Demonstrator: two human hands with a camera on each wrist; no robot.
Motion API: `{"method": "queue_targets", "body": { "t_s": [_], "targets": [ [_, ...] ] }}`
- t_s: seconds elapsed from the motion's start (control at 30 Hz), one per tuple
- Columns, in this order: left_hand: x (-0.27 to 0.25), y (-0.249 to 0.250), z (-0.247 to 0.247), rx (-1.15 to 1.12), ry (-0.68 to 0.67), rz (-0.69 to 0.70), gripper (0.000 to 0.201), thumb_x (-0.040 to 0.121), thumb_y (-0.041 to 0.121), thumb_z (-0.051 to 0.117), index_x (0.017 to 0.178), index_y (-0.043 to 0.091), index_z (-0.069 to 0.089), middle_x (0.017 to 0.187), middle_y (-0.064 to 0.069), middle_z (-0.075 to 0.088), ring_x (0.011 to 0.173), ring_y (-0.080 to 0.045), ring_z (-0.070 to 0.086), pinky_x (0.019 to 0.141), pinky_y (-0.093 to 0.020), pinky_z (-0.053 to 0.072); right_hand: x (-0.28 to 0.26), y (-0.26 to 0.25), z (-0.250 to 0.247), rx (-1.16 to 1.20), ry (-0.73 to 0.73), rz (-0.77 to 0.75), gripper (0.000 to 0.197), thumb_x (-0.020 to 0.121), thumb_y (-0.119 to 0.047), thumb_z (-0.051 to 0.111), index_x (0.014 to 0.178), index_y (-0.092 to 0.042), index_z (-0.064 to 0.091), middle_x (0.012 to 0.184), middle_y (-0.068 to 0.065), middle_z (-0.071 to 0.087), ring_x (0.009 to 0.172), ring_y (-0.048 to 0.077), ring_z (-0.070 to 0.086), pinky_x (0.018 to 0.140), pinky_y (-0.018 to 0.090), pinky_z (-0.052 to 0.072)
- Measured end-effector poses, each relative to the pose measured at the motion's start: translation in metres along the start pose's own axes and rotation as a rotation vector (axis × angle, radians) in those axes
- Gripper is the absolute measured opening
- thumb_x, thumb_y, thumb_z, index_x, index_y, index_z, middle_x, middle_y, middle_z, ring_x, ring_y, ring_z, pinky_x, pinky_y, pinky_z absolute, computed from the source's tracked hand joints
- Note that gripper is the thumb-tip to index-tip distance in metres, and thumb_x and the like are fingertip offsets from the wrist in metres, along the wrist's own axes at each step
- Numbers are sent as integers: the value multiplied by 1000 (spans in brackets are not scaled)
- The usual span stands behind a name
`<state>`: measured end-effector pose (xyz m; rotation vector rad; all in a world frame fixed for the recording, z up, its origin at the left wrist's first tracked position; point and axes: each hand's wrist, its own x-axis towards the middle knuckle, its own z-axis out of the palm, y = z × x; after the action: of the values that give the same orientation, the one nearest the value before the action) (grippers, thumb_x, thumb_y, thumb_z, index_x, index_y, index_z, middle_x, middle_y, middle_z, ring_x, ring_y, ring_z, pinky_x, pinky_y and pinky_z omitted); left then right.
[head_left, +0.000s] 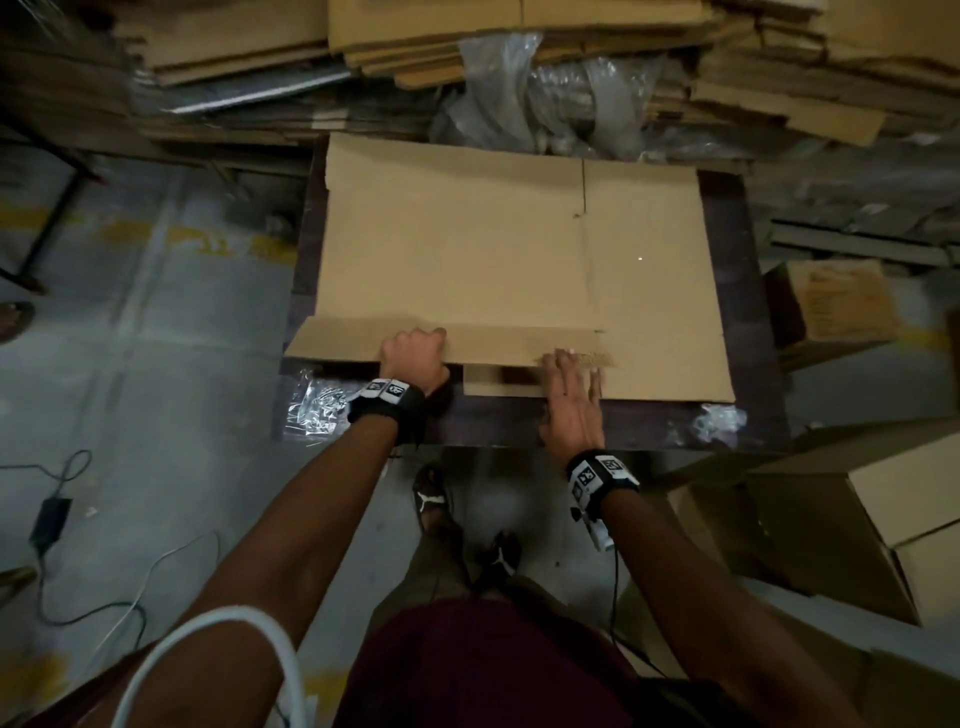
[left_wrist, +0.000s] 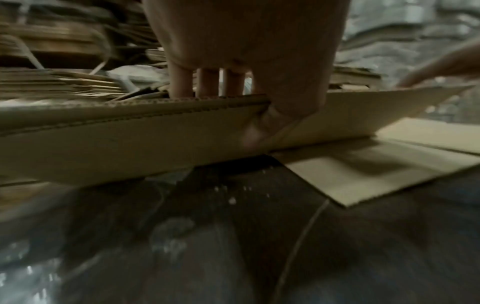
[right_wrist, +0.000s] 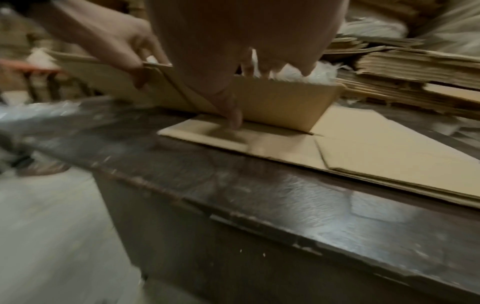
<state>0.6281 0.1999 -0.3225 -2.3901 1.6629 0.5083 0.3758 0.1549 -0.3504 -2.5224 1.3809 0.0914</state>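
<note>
Folding near flap (head_left: 337, 340) of flattened corrugated carton (head_left: 467, 244) on worktop (head_left: 519, 426).
Left grip (head_left: 414, 361): curled round flap edge, fingers over, thumb under. Right grip (head_left: 571, 395): fingers straight, resting on same flap, holding nothing. Status, judged: early; one flap lifted at its crease, other flaps flat, carton unerected.

Left hand (head_left: 414, 358) gripping, right hand (head_left: 571, 400) flat.

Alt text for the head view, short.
A person's left hand grips the near flap of a flattened cardboard box on a dark table, while the right hand rests flat on the flap. Stacks of flattened cardboard sit behind the table.
</note>
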Motion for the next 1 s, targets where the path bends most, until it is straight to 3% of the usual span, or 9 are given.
{"method": "queue_targets", "body": {
  "t_s": [0.1, 0.2, 0.37, 0.53, 0.67, 0.8, 0.87, 0.93, 1.0],
  "targets": [
    [-9, -3, -19, -19, 40, -11, 36, 84, 20, 61, 119, 22, 66, 109, -14, 71, 102, -37, 67, 80, -38, 48, 0, 13, -20, 14, 49, 32, 111, 71, 7, 75, 163, -14, 17, 170, 13, 11, 158, 29, 3, 126, 56, 2],
    [-22, -2, -36, -2, 93, -9, 31, 93, 20, 56, 122, 23, 66, 111, -14, 72, 103, -37, 67, 79, -38, 47, -2, 26, -36, -47, 163, -15, 121, 66, 13, 67, 164, -16, 2, 172, 8, -2, 159, 25, -3, 127, 54, 3],
    [-42, 1, -78, 4, 276, -43, 26, 90, 17, 58, 113, 24, 67, 106, -10, 74, 100, -35, 68, 83, -40, 41, -11, 38, -60, -197, 276, -141, 149, 50, -11, 87, 163, -13, -10, 170, 17, -14, 157, 33, -10, 125, 60, 4],
    [-56, 4, -146, 39, 460, -34, 25, 90, 17, 57, 111, 26, 67, 98, -8, 76, 93, -34, 69, 76, -38, 43, -16, 35, -86, -239, 466, -278, 135, 52, 2, 75, 165, -17, 2, 169, 22, -9, 157, 38, -4, 122, 66, 14],
    [-74, 2, -190, 79, 562, 3, 27, 87, 19, 61, 112, 27, 67, 99, -6, 76, 96, -33, 70, 69, -36, 46, -4, 34, -138, -185, 645, -168, 138, 53, 1, 76, 165, -21, -3, 167, 27, -7, 155, 45, -5, 123, 64, 4],
    [-92, -7, -211, 122, 605, 27, 29, 89, 20, 63, 116, 28, 68, 104, -6, 76, 100, -32, 69, 69, -35, 41, 13, 40, -198, -179, 700, -50, 117, 68, -13, 81, 164, -18, 14, 165, 23, 19, 151, 53, 11, 123, 66, 3],
    [-99, -10, -214, 135, 614, 30, 30, 88, 20, 65, 117, 28, 69, 106, -5, 76, 102, -31, 69, 72, -35, 45, 16, 43, -225, -173, 610, -41, 96, 72, -19, 82, 156, -22, 34, 151, 16, 46, 142, 49, 36, 120, 68, 17],
    [-105, -11, -215, 144, 595, 27, 32, 89, 20, 65, 120, 28, 68, 110, -4, 75, 105, -30, 69, 77, -35, 47, 16, 45, -246, -155, 474, -57, 67, 86, -23, 73, 147, -26, 45, 134, 9, 62, 122, 37, 58, 108, 59, 37],
    [-110, -8, -216, 180, 587, 28, 31, 95, 29, 61, 125, 29, 64, 116, -6, 74, 108, -32, 67, 81, -37, 49, 13, 43, -260, -152, 443, -63, 47, 95, -26, 63, 139, -27, 50, 123, 6, 69, 106, 33, 66, 96, 50, 40]
  ]
}}
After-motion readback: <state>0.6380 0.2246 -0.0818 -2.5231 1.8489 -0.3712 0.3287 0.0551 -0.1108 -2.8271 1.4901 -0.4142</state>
